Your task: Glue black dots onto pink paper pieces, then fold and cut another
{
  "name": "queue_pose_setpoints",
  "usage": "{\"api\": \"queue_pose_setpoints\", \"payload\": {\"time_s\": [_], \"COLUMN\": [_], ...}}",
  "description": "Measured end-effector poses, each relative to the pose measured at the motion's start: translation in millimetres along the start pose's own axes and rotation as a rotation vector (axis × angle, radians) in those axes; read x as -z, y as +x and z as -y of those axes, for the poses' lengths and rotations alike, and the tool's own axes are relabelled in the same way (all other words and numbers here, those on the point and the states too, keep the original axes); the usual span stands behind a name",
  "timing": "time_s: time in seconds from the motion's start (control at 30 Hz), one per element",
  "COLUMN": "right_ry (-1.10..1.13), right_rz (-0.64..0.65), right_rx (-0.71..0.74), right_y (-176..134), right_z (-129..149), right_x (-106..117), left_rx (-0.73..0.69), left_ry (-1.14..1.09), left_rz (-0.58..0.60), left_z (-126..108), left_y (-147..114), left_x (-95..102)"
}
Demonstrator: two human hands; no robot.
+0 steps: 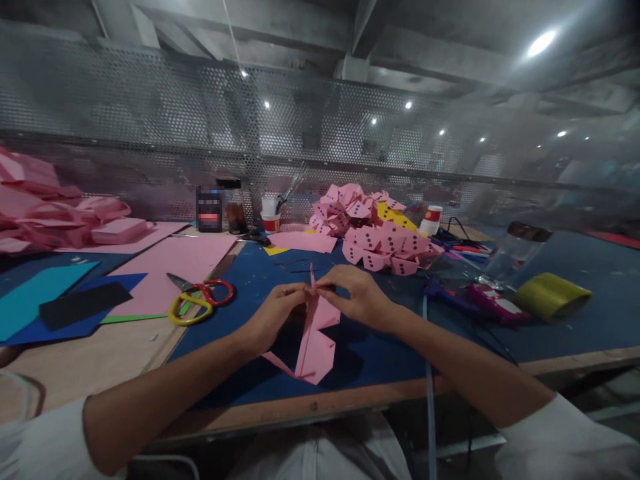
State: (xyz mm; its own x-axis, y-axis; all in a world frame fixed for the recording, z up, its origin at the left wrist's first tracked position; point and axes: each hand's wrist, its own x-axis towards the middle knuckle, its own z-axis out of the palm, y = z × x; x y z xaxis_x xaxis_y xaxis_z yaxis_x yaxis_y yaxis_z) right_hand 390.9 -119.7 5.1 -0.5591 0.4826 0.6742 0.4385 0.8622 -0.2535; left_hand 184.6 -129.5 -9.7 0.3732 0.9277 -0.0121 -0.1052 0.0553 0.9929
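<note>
A folded pink paper piece (319, 340) with notched edges is held over the blue table mat, its lower end toward me. My left hand (280, 310) pinches its upper part from the left, fingers closed. My right hand (355, 293) grips the same upper part from the right, its fingertips meeting those of the left. A narrow pink tip sticks up between the fingers, and a thin pink strip slants off to the lower left. The fingertips partly hide the fold between them.
Scissors (190, 303) with red and yellow handles lie left, near coloured paper sheets (85, 303). Dotted pink paper shapes (390, 247) are heaped behind my hands. A blue glue gun (450, 297), a yellow roll (553, 297) and a clear jar (515, 257) stand or lie right.
</note>
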Motion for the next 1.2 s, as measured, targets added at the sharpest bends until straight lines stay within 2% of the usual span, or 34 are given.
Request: {"api": "queue_pose_setpoints", "payload": {"time_s": [0.33,0.67,0.8,0.9,1.0,1.1,1.2], "right_ry": [-0.047,-0.104,-0.060,0.081,0.205,0.256,0.276], "right_rz": [0.019,0.014,0.011,0.013,0.019,-0.002,-0.014], "right_rx": [0.065,0.094,0.086,0.011,-0.154,-0.292,-0.351], "right_y": [-0.4,-0.7,-0.2,1.1,3.2,5.0,5.9], "right_z": [-2.8,-0.3,-0.1,2.7,6.5,8.5,8.1], "right_x": [-1.1,1.8,2.0,2.4,3.2,3.0,2.3], "left_rx": [0.020,-0.025,-0.031,-0.015,-0.020,-0.034,-0.051], "left_ry": [-0.052,-0.083,-0.048,-0.024,0.000,0.016,0.052], "left_rz": [0.016,0.122,0.104,0.099,0.116,0.128,0.147], "left_z": [2.2,0.0,-4.0,-6.4,-6.6,-4.5,-1.8], "left_y": [1.5,0.3,-1.0,-2.0,-1.4,1.2,3.5], "left_x": [5.4,10.6,7.6,5.7,5.8,7.7,10.0]}}
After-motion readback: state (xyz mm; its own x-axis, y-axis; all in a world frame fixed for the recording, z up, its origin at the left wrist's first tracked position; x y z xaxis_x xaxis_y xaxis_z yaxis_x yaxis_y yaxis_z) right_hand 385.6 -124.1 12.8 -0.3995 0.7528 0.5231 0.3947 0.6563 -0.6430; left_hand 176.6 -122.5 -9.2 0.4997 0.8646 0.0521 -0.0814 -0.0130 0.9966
